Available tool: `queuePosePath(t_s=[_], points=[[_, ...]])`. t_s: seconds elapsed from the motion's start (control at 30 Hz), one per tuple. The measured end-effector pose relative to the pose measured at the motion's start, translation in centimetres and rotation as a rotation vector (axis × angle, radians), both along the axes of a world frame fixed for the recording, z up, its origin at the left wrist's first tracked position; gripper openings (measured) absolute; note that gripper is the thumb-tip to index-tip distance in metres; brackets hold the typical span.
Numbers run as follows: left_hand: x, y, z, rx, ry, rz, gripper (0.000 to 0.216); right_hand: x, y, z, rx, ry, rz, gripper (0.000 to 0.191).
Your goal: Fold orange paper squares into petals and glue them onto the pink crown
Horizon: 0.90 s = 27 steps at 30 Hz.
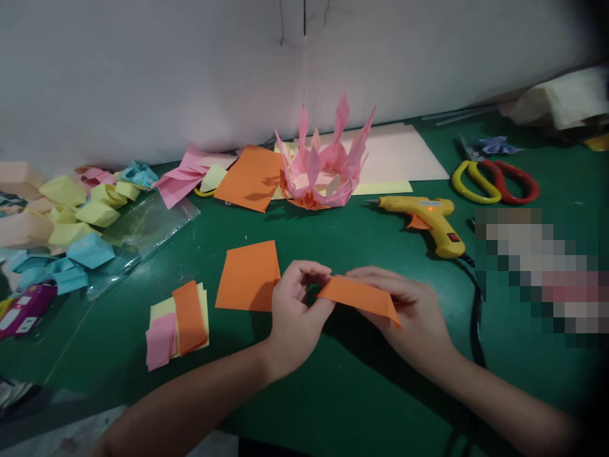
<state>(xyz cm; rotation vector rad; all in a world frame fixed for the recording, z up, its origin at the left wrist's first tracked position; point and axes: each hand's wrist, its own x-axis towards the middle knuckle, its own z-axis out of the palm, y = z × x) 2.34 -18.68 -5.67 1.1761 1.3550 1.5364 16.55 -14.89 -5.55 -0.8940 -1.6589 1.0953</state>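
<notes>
Both my hands hold a folded orange paper strip (pixel 361 297) just above the green table (pixel 361 387). My left hand (pixel 295 311) pinches the strip's left end with thumb and fingers closed. My right hand (pixel 409 311) lies under and behind the strip, fingers pressed on its right part. A flat orange paper square (pixel 248 277) lies on the table just left of my left hand. Further left is a small stack of folded yellow, orange and pink pieces (pixel 176 325).
A pink and orange paper crown shape (pixel 323 166) stands at the back centre beside an orange sheet (pixel 250 178) and pale sheets (pixel 404 155). A yellow glue gun (pixel 428 219) and scissors (pixel 495 181) lie right. Folded coloured pieces (pixel 71 222) and a clear bag (pixel 137 235) lie left.
</notes>
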Motion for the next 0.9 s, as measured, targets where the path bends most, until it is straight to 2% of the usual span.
queuePosePath(t_s=[0.43, 0.57, 0.73, 0.9], points=[[-0.05, -0.27, -0.29, 0.07, 0.104, -0.024, 0.015, -0.16, -0.15, -0.17, -0.008, -0.003, -0.017, 0.003], [-0.16, -0.23, -0.59, 0.094, 0.095, 0.047, 0.015, -0.37, -0.26, -0.12, -0.029, -0.058, 0.022, 0.015], [-0.03, -0.06, -0.46, 0.072, 0.042, 0.072, 0.011, -0.53, -0.37, -0.11, -0.06, -0.14, 0.072, 0.018], [0.06, -0.04, 0.15, -0.017, -0.012, 0.063, 0.007, -0.64, -0.52, -0.24, -0.136, -0.13, 0.136, 0.022]])
